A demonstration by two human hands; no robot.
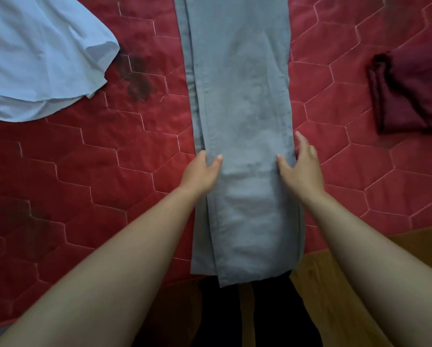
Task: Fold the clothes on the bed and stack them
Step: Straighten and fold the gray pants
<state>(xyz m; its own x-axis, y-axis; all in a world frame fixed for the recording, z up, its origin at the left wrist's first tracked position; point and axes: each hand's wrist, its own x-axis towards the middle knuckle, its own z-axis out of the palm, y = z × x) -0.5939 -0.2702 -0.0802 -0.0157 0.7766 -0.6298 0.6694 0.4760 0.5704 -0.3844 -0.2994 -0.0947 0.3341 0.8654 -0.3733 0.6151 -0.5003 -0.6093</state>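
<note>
Grey trousers [242, 96] lie lengthwise down the middle of the red quilted bed [84, 159], already laid leg over leg into one long strip whose near end reaches the bed's edge. The left hand [201, 171] sits at the strip's left edge, thumb on top of the cloth and fingers along the side (whether that grip has closed on the fabric I cannot tell). The right hand [301, 169] is at the opposite edge, thumb resting on the cloth, fingers straight and just beside it, so its grip is open and holds nothing.

By my reading the trousers are half done: the lengthwise fold is made, but the crosswise folds that would shorten the strip are not. A maroon garment [415, 91] lies well apart to the right and looks folded, perhaps the start of the stack. A pale blue shirt [34, 58] at the upper left is spread loose and unfolded. One piece seems finished, one is in hand, at least one is untouched, and nothing is stacked yet.
</note>
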